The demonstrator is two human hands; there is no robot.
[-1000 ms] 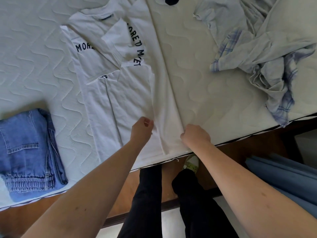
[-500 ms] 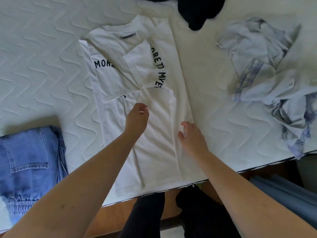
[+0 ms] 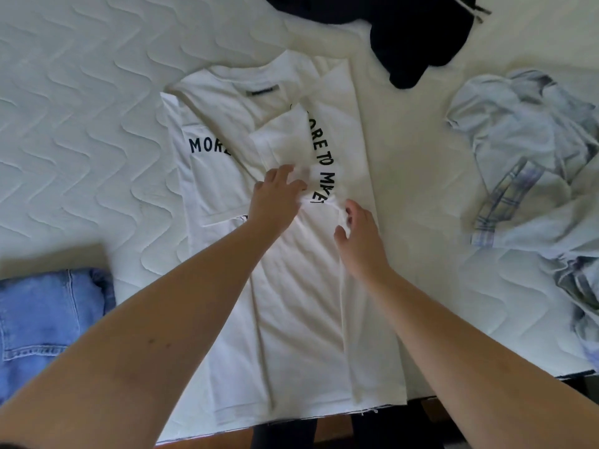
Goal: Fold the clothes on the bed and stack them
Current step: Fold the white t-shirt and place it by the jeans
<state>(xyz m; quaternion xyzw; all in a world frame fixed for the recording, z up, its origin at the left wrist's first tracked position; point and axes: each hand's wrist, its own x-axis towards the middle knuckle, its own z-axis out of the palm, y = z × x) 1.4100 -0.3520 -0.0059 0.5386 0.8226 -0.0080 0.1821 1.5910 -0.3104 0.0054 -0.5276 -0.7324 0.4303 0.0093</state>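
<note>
A white T-shirt with black lettering lies lengthwise on the bed, its sides and sleeves folded inward. My left hand rests with spread fingers on the folded sleeve at the shirt's middle. My right hand sits just right of it, thumb and curled fingers pinching a raised ridge of the shirt's right fold. Folded blue jeans lie at the left edge of the bed. A crumpled pale checked shirt lies at the right. A black garment lies at the top.
The white quilted mattress fills the view; its near edge runs along the bottom right. My dark-trousered legs stand below the edge.
Both hands moved up the shirt from its hem to its middle. The view shifted toward the head of the bed, bringing the black garment into sight.
</note>
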